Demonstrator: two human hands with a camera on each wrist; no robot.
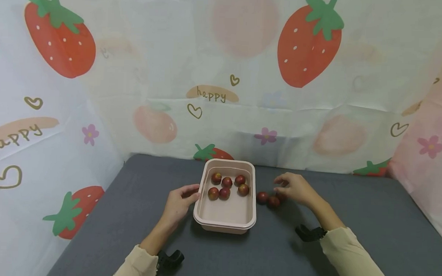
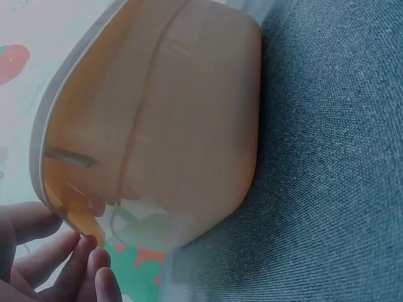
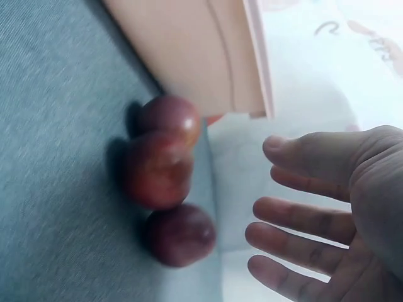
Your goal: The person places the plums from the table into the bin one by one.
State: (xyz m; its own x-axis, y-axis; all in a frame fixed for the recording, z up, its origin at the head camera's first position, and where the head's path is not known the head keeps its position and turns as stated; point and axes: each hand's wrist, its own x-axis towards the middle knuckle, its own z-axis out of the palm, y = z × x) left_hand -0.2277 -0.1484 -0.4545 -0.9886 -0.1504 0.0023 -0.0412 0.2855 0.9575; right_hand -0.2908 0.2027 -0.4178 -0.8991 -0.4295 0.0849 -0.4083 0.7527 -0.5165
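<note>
A pale pink plastic box stands on the dark table with several red plums on its bottom, toward the far end. My left hand holds the box's left rim between thumb and fingers; the left wrist view shows the fingertips right at the rim. Just right of the box lie three loose plums in a close group. Over them hovers my right hand, its fingers loosely extended and apart from the plums, nothing in its grasp.
Dark grey cloth covers the table. A white sheet printed with strawberries hangs behind and at the sides, close to the box's far end. Black wrist straps sit below both hands.
</note>
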